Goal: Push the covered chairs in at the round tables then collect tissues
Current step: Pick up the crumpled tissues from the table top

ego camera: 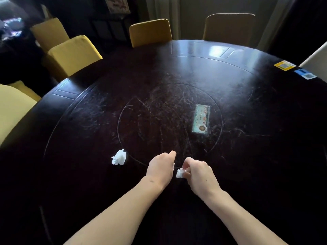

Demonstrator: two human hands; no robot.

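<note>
Both my hands hover over the near part of the dark round table (247, 156). My right hand (199, 173) pinches a small crumpled white tissue (180, 172) between its fingers. My left hand (161, 167) is just left of it, fingers curled under; a sliver of white shows at its edge, and what it holds is hidden. A second crumpled white tissue (119, 157) lies on the table to the left of my left hand. Yellow covered chairs (74, 55) (150, 31) stand around the far and left rim.
A card-like label (201, 119) lies flat near the table's middle. A yellow tag (284, 65) and a blue tag (305, 73) sit at the far right edge. More covered chairs stand at the back right (229, 28) and near left (12, 110).
</note>
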